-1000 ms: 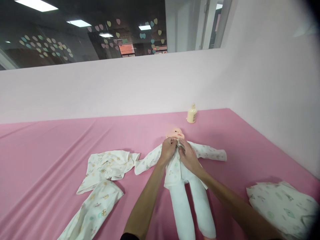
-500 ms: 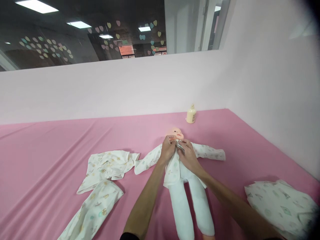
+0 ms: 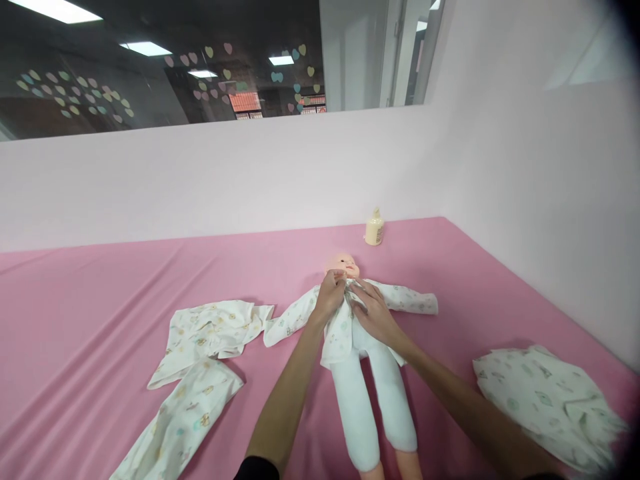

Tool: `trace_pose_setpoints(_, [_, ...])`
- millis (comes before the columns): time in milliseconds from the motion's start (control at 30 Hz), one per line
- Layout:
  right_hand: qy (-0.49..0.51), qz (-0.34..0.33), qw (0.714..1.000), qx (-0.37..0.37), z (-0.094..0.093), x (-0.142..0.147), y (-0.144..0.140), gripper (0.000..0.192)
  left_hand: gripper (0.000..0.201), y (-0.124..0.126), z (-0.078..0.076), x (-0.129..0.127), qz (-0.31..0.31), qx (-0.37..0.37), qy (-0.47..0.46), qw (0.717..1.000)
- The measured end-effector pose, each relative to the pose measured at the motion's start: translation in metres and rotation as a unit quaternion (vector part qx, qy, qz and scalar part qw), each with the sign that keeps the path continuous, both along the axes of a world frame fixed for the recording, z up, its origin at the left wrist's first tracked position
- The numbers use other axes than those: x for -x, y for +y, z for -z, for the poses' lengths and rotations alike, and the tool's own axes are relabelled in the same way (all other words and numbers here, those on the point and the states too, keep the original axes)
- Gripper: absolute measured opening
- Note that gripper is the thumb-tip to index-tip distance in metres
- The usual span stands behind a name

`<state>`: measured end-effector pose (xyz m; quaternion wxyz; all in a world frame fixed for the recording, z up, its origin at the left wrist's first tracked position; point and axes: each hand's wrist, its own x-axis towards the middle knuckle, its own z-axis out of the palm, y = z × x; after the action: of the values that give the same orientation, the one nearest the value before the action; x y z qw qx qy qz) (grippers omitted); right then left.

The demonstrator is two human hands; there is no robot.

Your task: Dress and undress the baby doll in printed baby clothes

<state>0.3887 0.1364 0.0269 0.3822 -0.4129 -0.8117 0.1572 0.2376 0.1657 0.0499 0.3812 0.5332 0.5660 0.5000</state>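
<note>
A baby doll (image 3: 367,343) lies on its back on the pink sheet, its head away from me. It wears a white printed shirt (image 3: 336,341) with both sleeves stretched out to the sides. My left hand (image 3: 331,293) pinches the shirt's front edge just below the doll's chin. Flat on the chest beside it rests my right hand (image 3: 373,310), fingers spread over the shirt front. The fingers cover the collar, so the fastening there is hidden. Below the shirt the doll's pale cloth body and legs show, with bare plastic feet at the bottom edge.
Printed white baby clothes (image 3: 200,360) lie spread to the left. A folded printed cloth (image 3: 545,400) sits at the right. Behind the doll's head stands a cream pump bottle (image 3: 374,230). White walls (image 3: 225,180) border the pink sheet (image 3: 100,320) at the back and right.
The right hand's fingers have spread and flattened on the shirt; the left still pinches near the collar. The whole view has shifted slightly.
</note>
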Motion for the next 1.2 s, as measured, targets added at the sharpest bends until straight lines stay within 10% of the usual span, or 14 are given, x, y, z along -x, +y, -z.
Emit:
trace_pose_setpoints(300, [0.033, 0.056, 0.991, 0.117, -0.015, -0.027, -0.015, 0.023, 0.022, -0.044, -0.016, -0.004, -0.069, -0.08, 0.303, 0.947])
trace_pose_setpoints(567, [0.036, 0.003, 0.978, 0.207, -0.031, -0.016, -0.015, 0.019, 0.024, -0.094, -0.024, -0.027, -0.027, 0.002, 0.481, 0.876])
trace_pose_setpoints(1200, [0.032, 0.018, 0.992, 0.122, -0.021, 0.009, 0.023, 0.025, 0.028, -0.025, -0.013, -0.009, 0.019, -0.08, 0.304, 0.949])
